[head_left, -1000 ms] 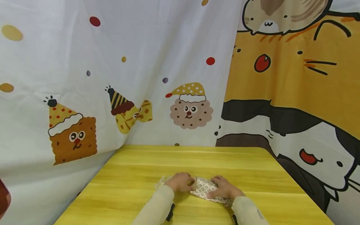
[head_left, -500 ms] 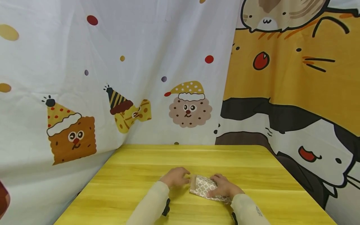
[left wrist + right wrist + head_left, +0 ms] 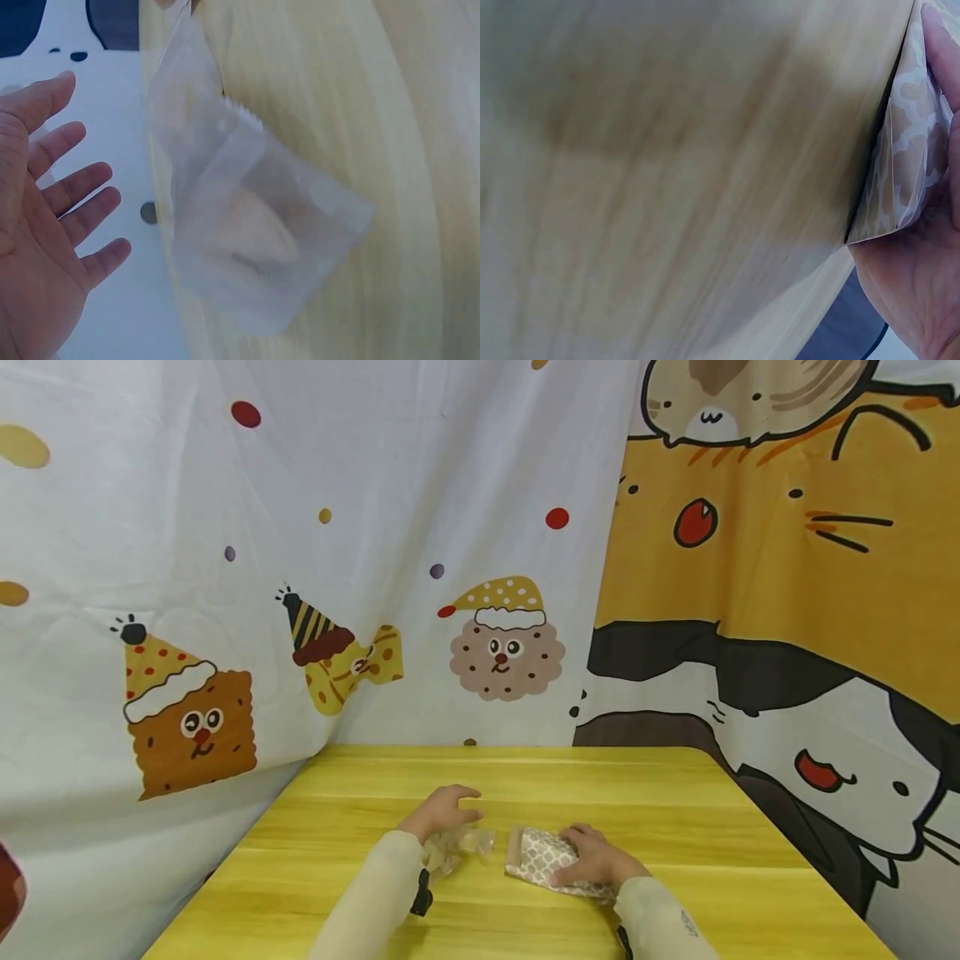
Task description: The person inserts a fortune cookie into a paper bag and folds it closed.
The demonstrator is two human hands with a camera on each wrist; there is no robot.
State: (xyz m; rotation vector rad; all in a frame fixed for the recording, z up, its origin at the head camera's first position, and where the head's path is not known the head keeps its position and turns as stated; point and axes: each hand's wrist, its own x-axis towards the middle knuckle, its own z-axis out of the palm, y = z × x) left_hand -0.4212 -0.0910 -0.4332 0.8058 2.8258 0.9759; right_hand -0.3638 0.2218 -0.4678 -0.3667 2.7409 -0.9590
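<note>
My left hand is raised over the table with its fingers spread and holds nothing. Below it lie clear wrappers with pale tan pieces inside. Close up in the left wrist view, one see-through packet with a serrated edge shows a curved tan piece, perhaps a cookie. A flat paper bag with a beige-and-white lattice print lies to the right, its plain brown end facing left. My right hand grips the bag's right part, thumb on the near side and fingers across the top. The hand hides that end.
Both hands work over a yellow wood-grain table. A white cartoon-printed cloth hangs behind and along the left side. Another cloth with large cats hangs at the right.
My left hand has drawn away from the bag's open end, leftward and slightly away from me, uncovering the clear packets on the table. The right hand has stayed on the bag.
</note>
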